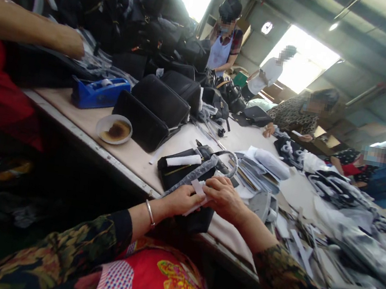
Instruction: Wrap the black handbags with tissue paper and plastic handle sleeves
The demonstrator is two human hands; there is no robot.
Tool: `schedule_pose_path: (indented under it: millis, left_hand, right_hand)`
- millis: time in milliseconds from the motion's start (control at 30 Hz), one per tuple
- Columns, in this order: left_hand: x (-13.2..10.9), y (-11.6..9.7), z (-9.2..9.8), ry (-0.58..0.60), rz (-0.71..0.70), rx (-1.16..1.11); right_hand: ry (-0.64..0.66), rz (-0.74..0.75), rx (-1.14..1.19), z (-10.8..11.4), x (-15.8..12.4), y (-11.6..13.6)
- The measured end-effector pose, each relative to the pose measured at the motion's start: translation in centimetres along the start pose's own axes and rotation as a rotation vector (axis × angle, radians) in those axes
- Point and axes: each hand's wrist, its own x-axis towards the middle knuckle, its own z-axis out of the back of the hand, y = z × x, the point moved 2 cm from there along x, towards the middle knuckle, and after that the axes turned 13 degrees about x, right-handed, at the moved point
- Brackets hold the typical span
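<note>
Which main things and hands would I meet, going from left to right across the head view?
Co-worker's hand, blue tape dispenser, the person's left hand, the person's right hand, stack of pale flat pieces.

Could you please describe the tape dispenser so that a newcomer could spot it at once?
Follow the near edge of the pale worktable leftward in the picture. Just beyond the round bowl, left of the boxy black bags, sits the tape dispenser. Its bright blue body sets it apart from both.
</note>
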Motion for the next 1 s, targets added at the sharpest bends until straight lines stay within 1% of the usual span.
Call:
schedule_pose_path:
  millis: [133, 300, 433, 500, 567, 633, 667, 767, 833, 900, 1000]
  left_hand:
    - [-0.2, -0.2, -0.3, 0.001, 0.097, -0.111]
    - [-0.1, -0.3, -0.1, -0.036, 0.135, -0.125]
    - [-0.1, -0.3, 0.0, -0.057, 0.136, -0.052]
    - [-0.1, -0.4, -0.1, -0.061, 0.120, -0.012]
    - [-0.1, -0.4, -0.1, -0.063, 0.110, 0.014]
    - [-0.1, -0.5, -0.1, -0.075, 0.077, 0.043]
    - [0.0, -0.6, -0.1, -0.084, 0.047, 0.061]
    - [0.1, -0.6, 0.1, -0.107, -0.083, 0.127]
    - [0.2, -0.6, 0.2, -0.106, -0.154, 0.174]
    - [0.2, -0.5, 0.3, -0.123, -0.168, 0.235]
    - [0.1, -0.4, 0.5, -0.185, -0.128, 0.344]
  right_hand:
    - [-0.012, 0.009, 0.075, -0.4, -0.1, 0.0]
    - [-0.029, -0.006, 0.110, -0.8, -0.3, 0.3]
    - [-0.007, 0.001, 0.324, 0.1, -0.3, 0.3]
    - [-0.024, -0.042, 0.421, 0.9, -0.1, -0.1]
    - [-0.052, -0.104, 0.454, 1.6, 0.4, -0.4]
    - [-0.067, -0.162, 0.407, 2.0, 1.1, -0.3]
    - [-0.054, -0.188, 0.365, 2.1, 1.5, -0.2]
    - [0.055, -0.272, 0.244, 2.0, 2.9, 0.6]
    - [0.132, -0.336, 0.206, 1.7, 3.5, 0.9]
    - [0.176, -0.387, 0.184, 1.6, 4.0, 1.1]
    - [0.208, -0.413, 0.159, 1.4, 4.5, 0.9]
